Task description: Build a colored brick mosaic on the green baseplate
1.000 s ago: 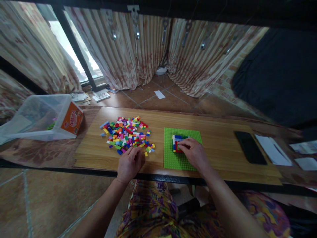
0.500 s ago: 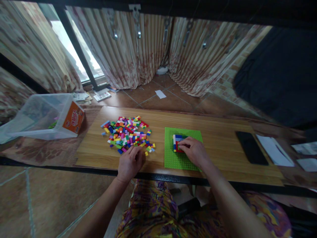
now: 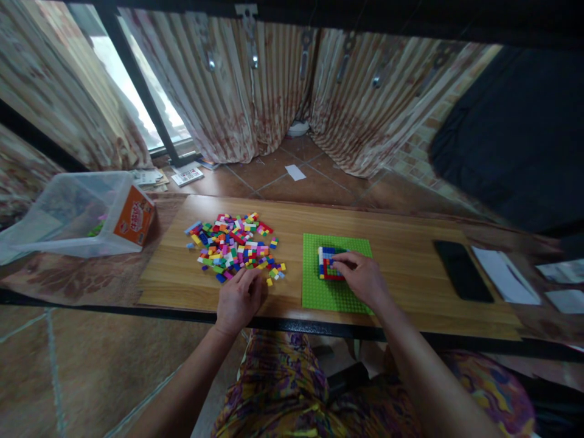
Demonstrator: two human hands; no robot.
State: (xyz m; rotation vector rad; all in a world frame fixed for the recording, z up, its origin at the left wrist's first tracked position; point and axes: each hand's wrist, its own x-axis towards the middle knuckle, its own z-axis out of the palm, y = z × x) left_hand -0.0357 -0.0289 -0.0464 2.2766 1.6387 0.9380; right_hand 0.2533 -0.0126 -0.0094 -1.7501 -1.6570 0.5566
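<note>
A green studded baseplate [image 3: 314,292] lies on the wooden board, bearing a low block of toy bricks [image 3: 326,261] in blue, white, red and yellow. Over the right part of that block, my right hand [image 3: 365,277] reaches with thumb and forefinger pinched at the bricks; anything between the fingertips is too small to make out. My left hand [image 3: 239,298] rests at the near edge of a loose heap of coloured toy bricks [image 3: 235,246]. Its fingers are curled together, and what they may hold is hidden.
On the left stands a clear plastic bin [image 3: 91,243] with an orange label. A black phone [image 3: 463,271] lies on the board's right side, with white paper [image 3: 504,274] beside it. The wooden board [image 3: 401,243] ends at a dark table edge nearest me.
My right hand has shifted slightly to the right across the brick block, baring more of its middle. My left hand has stayed in nearly the same place.
</note>
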